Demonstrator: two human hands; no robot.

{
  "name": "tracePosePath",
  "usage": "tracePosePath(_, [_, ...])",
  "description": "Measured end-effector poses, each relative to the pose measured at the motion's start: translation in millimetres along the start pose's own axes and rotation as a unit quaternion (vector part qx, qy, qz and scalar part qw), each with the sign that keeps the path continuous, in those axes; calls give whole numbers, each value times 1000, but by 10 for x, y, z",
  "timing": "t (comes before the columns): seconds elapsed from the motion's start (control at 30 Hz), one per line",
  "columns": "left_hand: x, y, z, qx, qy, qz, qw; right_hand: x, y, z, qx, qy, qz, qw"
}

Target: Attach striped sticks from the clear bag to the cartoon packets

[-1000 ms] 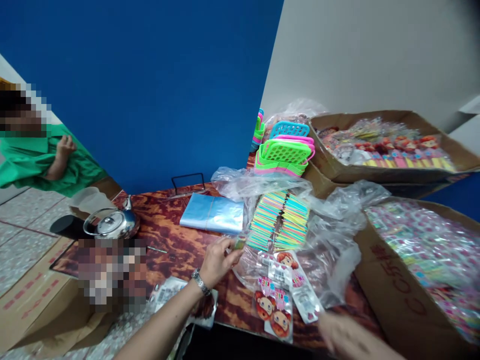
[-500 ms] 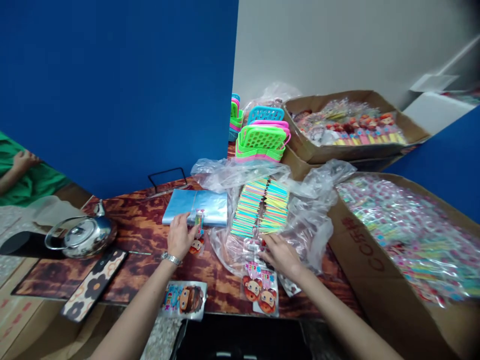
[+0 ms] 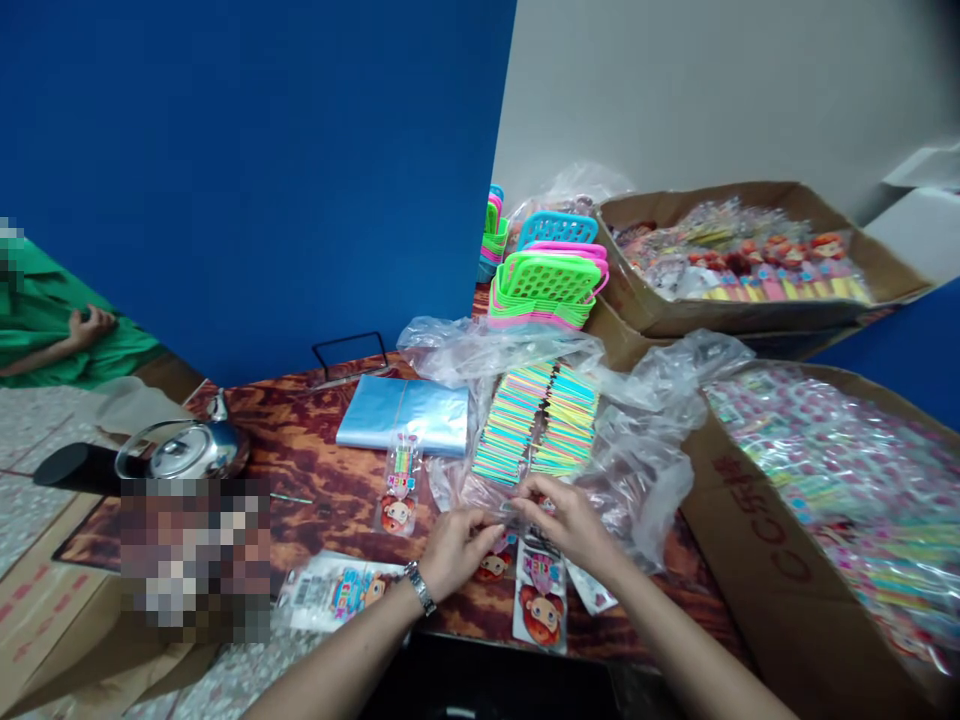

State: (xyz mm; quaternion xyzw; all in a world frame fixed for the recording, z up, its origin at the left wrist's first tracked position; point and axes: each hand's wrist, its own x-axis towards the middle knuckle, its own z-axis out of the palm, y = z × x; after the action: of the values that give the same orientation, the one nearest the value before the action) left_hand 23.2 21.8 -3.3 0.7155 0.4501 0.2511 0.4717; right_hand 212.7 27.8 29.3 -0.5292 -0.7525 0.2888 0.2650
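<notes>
My left hand (image 3: pixel 459 552) is closed, thumb and fingers pinching the upper part of a printed cartoon packet (image 3: pixel 493 568). My right hand (image 3: pixel 566 515) meets it at the packet's top edge, fingertips pinched together there; the fingers partly hide that edge. Under my right hand lies a second cartoon packet (image 3: pixel 541 605), at the table's front edge. Just beyond the hands, a bundle of colourful thin sticks (image 3: pixel 517 430) lies in two rows on clear plastic. A filled packet with small coloured sticks (image 3: pixel 399 485) rests left of my left hand.
Blue plastic bags (image 3: pixel 405 412) lie stacked at the back. Colourful baskets (image 3: pixel 547 280) stand behind the sticks. Cartons of packets (image 3: pixel 757 520) line the right side. A metal kettle (image 3: pixel 199 450) and another packet (image 3: pixel 337 590) are leftward. A person's hand (image 3: pixel 91 325) shows far left.
My left hand has left the filled packet and moved right to the cartoon packet. My right hand has drawn in, fingers now pinched. The view has shifted slightly.
</notes>
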Motion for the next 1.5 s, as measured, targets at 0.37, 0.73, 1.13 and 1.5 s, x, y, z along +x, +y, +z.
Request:
tracePosePath(0.37, [-12,-126,-154,-73,68,-68,993,213,75,55,-17,-43,-5,999])
tracePosePath(0.73, [-123,-219,-156,-93,61,-51,992,662,343,437,-390,-122,59,911])
tracePosePath(1.13, [-102,-160,-217,-142,73,-69,985,730,355,330,-349,-142,90,922])
tracePosePath(1.5, [273,1,-385,-349,140,-44,926,661,279,113,-73,-155,158,972])
